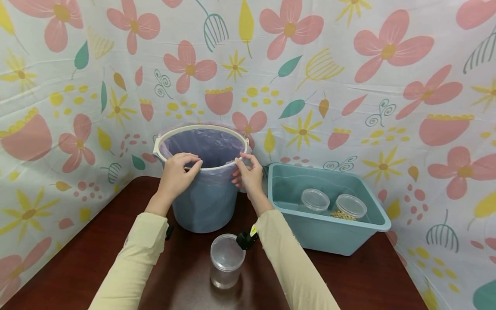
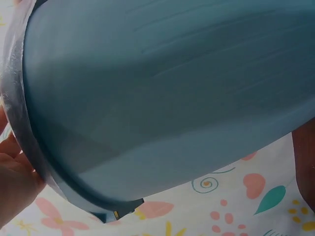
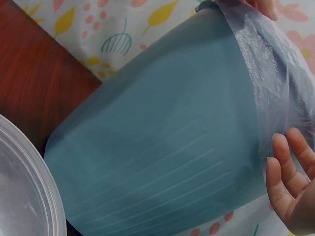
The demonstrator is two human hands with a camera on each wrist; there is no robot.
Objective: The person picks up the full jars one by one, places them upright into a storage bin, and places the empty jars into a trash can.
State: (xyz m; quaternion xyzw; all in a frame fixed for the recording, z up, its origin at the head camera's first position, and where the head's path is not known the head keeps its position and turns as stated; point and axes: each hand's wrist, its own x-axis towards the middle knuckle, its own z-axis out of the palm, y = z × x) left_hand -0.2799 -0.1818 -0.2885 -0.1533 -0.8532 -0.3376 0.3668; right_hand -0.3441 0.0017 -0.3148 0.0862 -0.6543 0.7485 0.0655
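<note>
A translucent purple bin liner (image 1: pixel 221 178) lines a blue trash can (image 1: pixel 205 211) and folds over its rim, under a pale rim ring (image 1: pixel 193 127). My left hand (image 1: pixel 176 174) pinches the liner at the front left of the rim, thumb and fingers close together. At the front right, my right hand (image 1: pixel 249 177) pinches the liner between thumb and index finger. In the right wrist view its other fingers (image 3: pixel 290 177) spread beside the hanging liner (image 3: pixel 261 64). The left wrist view shows the left hand (image 2: pixel 17 184) against the liner-covered rim.
A lidded clear plastic jar (image 1: pixel 226 262) stands in front of the trash can on the dark red table (image 1: pixel 186 280). To the right sits a teal basin (image 1: pixel 325 234) holding two round clear-topped containers (image 1: pixel 315 200) and small beige pieces (image 1: pixel 342 215). Flower-patterned cloth (image 1: pixel 240 64) hangs behind.
</note>
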